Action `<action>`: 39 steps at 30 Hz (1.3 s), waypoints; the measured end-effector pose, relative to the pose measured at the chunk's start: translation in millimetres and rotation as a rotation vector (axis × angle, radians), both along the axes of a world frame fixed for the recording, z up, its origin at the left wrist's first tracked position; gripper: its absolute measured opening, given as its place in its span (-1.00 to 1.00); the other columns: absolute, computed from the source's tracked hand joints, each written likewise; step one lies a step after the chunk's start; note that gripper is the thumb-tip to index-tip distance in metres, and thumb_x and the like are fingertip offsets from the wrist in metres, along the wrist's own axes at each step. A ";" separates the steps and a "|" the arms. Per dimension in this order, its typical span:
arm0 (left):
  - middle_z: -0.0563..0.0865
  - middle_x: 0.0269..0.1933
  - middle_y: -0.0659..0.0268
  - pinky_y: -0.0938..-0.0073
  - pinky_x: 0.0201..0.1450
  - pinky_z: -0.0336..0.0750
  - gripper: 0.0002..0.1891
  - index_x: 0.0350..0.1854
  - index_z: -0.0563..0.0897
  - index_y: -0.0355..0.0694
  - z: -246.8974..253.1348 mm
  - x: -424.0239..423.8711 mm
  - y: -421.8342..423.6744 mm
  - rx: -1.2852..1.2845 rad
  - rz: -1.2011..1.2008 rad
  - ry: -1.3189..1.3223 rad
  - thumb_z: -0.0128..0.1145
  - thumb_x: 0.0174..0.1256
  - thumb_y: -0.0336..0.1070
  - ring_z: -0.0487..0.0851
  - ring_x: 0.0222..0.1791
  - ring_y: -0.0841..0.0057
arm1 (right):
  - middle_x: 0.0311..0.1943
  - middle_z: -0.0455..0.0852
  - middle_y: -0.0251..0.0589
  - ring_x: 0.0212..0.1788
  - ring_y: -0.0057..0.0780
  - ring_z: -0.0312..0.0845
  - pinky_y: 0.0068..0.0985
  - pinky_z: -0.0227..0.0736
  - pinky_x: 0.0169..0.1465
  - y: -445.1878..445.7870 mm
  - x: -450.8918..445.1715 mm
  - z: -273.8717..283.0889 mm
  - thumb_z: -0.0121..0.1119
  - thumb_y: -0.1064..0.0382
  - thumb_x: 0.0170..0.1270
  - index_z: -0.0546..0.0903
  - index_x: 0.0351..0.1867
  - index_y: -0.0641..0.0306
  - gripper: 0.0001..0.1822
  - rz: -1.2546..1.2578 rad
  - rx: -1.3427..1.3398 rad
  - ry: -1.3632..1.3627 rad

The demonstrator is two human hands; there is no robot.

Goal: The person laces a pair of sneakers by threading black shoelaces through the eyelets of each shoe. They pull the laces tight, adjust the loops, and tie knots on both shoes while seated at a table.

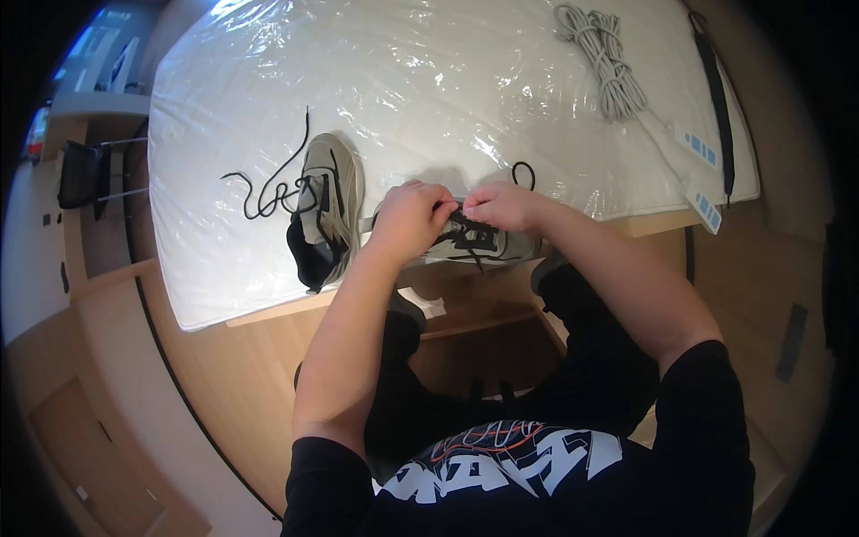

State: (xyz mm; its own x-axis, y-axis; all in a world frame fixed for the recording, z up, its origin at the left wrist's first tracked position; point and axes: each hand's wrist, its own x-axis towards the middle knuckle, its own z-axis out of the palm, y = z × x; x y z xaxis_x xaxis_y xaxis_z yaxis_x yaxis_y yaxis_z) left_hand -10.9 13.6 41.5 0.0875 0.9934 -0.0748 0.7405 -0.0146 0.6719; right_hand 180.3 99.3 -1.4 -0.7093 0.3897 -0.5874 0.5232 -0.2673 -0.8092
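A beige and black sneaker (517,248) lies lengthwise at the mattress's near edge, with my hands over its laced opening. My left hand (417,218) has thumb and fingertips pinched together by the black shoelace. Close to its right, my right hand (500,207) pinches at the same lace; a loop of black lace rises behind it. What exactly lies between the fingertips is partly hidden. Left of my hands rests the other sneaker (330,194), its toe pointing away from me. Its loose black shoelace (258,211) trails over the plastic to the left.
The mattress (416,87) is wrapped in clear shiny plastic. A bundled grey cord (607,67) lies at the back right, near two white and blue power strips (698,146). A long black strap (715,107) runs along the right side. A black chair (82,174) stands far left.
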 end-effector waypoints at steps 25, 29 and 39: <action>0.71 -0.41 0.00 0.15 -0.23 0.52 -0.71 -0.41 0.67 -0.33 43.5 19.6 -46.3 -0.070 0.370 0.267 0.34 0.19 -0.15 0.67 -0.33 0.05 | -0.25 0.76 -0.05 -0.17 -0.14 0.68 -0.31 0.55 -0.06 -19.8 -5.2 15.2 0.26 0.34 0.13 0.72 -0.28 0.27 -0.87 0.078 0.530 0.074; 0.71 -0.45 -0.01 0.17 -0.27 0.54 -0.61 -0.37 0.69 -0.39 29.3 21.6 -44.7 -0.304 0.475 0.071 0.18 0.33 -0.06 0.70 -0.39 0.12 | -0.29 0.75 -0.07 -0.20 -0.11 0.66 -0.26 0.55 -0.10 -19.8 -5.2 14.9 0.28 0.31 0.10 0.74 -0.33 0.21 -0.88 0.072 0.683 0.165; 0.48 -0.55 0.22 0.24 -0.73 0.15 -0.63 -0.32 0.57 -0.46 -58.2 -0.3 -12.0 -0.786 0.757 -0.703 0.22 0.29 -0.13 0.49 -0.70 0.35 | -0.35 0.73 -0.20 -0.21 -0.14 0.63 -0.22 0.51 -0.11 -26.3 -8.6 27.2 0.28 0.23 0.10 0.74 -0.37 0.13 -0.90 0.000 0.868 0.063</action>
State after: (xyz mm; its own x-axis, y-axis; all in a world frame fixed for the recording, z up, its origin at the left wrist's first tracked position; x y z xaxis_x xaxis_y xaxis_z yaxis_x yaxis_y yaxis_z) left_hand -11.2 1.6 -16.7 -0.2147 0.5238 -0.8243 -0.1210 0.8233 0.5546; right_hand 171.6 72.9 25.8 -0.7309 0.6812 -0.0422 0.4702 0.4578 -0.7546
